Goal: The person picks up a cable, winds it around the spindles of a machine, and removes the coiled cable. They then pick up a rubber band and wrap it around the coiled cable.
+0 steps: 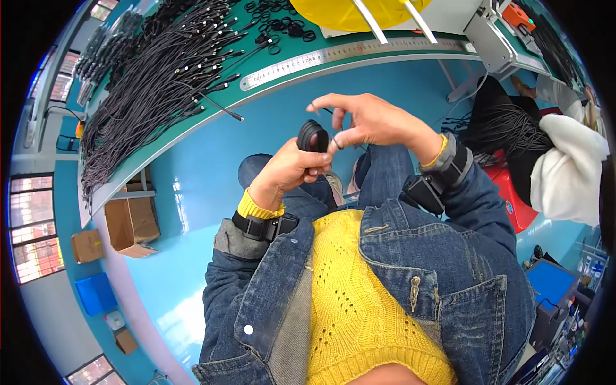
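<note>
A small coil of black cable stands up out of my left hand, whose fingers and thumb are closed round its lower part. Just to the right and above is my right hand, its index finger stretched out and apart from the thumb. The right thumb tip comes close to the coil and the left fingertips; whether it touches them I cannot tell. A thin dark strand shows by the right fingers, too small to make out.
Beyond my hands a green worktable bears a large heap of black cables, a steel ruler along its edge, small black loops and a yellow round thing. More cables lie beside a red stool at right. Cardboard boxes stand left.
</note>
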### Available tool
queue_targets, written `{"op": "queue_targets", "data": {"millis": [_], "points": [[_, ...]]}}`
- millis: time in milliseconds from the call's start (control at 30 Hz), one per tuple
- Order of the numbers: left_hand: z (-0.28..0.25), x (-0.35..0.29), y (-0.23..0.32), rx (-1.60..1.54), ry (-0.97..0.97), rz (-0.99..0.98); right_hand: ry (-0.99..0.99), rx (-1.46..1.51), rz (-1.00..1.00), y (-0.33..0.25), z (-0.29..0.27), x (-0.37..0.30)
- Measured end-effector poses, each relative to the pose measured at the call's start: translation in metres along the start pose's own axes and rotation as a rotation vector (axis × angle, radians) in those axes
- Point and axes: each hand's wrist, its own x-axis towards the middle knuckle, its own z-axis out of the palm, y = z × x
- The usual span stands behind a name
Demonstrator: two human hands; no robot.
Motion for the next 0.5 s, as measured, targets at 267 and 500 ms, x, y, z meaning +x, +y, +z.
{"op": "queue_targets", "data": {"millis": [267,500], "points": [[0.001,0.006,-0.003,0.386,0.016,-0.131,-0.237,-0.559,-0.229,0.014,0.026,0.008],[-0.003,-0.009,-0.007,-0.103,-0.026,-0.03,-0.127,0.864,0.495,0.039,0.033,-0.026]]}}
